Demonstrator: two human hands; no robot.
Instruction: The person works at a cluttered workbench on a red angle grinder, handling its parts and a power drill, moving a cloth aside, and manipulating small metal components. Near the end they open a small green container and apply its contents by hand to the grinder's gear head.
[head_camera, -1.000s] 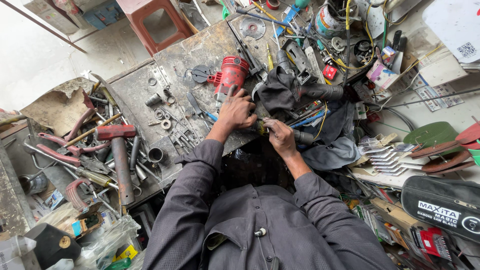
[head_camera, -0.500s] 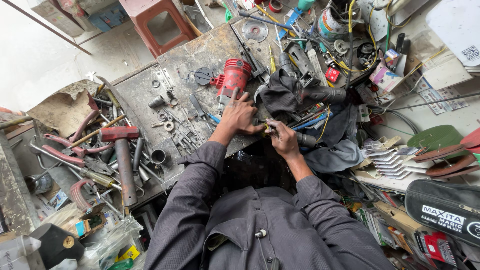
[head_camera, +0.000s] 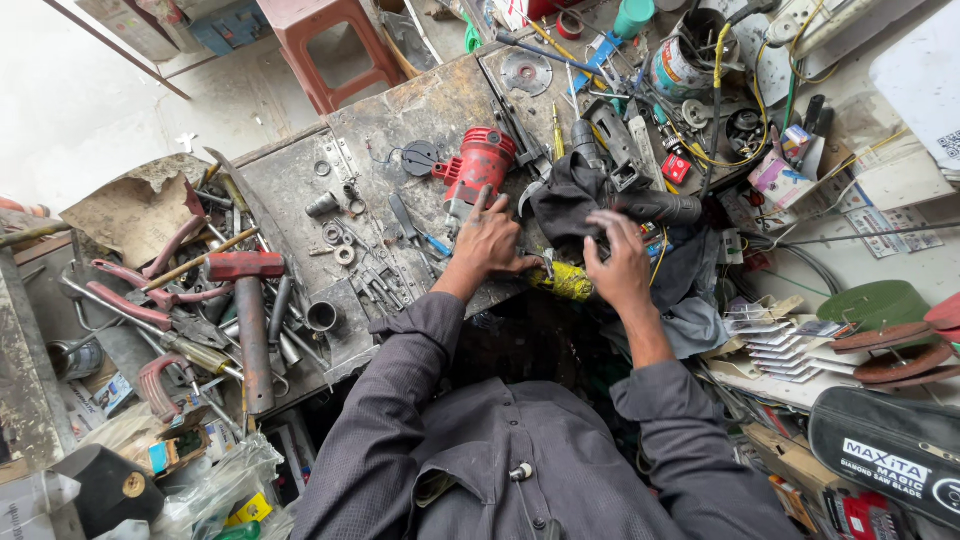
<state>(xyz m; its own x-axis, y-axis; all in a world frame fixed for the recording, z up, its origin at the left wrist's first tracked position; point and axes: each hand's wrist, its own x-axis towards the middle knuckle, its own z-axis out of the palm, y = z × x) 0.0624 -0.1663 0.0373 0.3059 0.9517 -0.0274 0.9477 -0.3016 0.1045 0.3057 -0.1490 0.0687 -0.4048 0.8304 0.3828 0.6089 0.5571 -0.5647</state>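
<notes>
My left hand rests on the metal workbench with its fingers spread, the fingertips touching a red power tool body. My right hand lies on a dark cloth beside a black tool body, fingers curled around something under the cloth; what it grips is hidden. Between the two hands sits a small yellow part with a metal piece at its left end, near the bench's front edge.
Loose rings, nuts and wrenches litter the bench. Red-handled pliers, a hammer and pipes lie at the left. A red stool stands beyond. Cables, a tin can and boxes crowd the right, with a black bag lower right.
My hands were close together over the small part; now they have spread apart, the left toward the red tool and the right onto the cloth.
</notes>
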